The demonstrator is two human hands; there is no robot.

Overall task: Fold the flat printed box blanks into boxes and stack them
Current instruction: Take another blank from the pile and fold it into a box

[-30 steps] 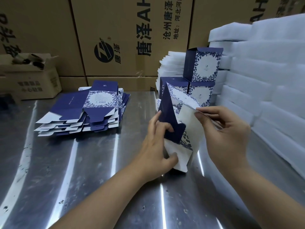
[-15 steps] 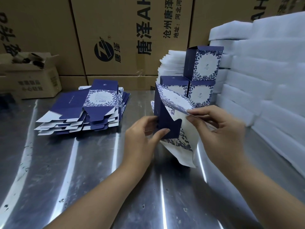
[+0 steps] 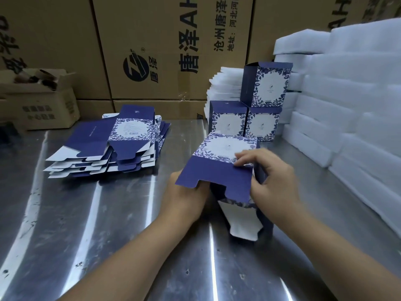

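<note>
I hold the half-folded cardboard box (image 3: 221, 148), navy blue with a white panel framed in blue leaves, over the shiny steel desk (image 3: 108, 235). It lies on its side with the leafy panel facing up. A notched navy flap sticks out toward me over its open end, and a white-lined flap hangs below it toward the desk. The navy flap hides whatever is inside the open end.

My right hand (image 3: 271, 179) grips the box's right side. Its fingers (image 3: 245, 157), a little blurred, are curled close together over the top panel at the fold line, and the thumb presses the flap's right edge. My left hand (image 3: 186, 198) reaches under the navy flap from the left; its fingers are covered, so I cannot tell how they lie.

Beyond the box to the left lies a fanned stack of flat printed blanks (image 3: 112, 148). Just behind the box stand three finished boxes (image 3: 263, 122) in the same print, two side by side and one on top of the right-hand one; I cannot see into any of them. Behind those is a stack of thin white foam sheets (image 3: 223, 83). Thick white foam slabs (image 3: 347, 105) are piled high to the right of the box. Far to its left, a small open brown carton (image 3: 43, 109) holds dark things I cannot make out. Tall brown printed cartons (image 3: 162, 51) form a wall at the back.
</note>
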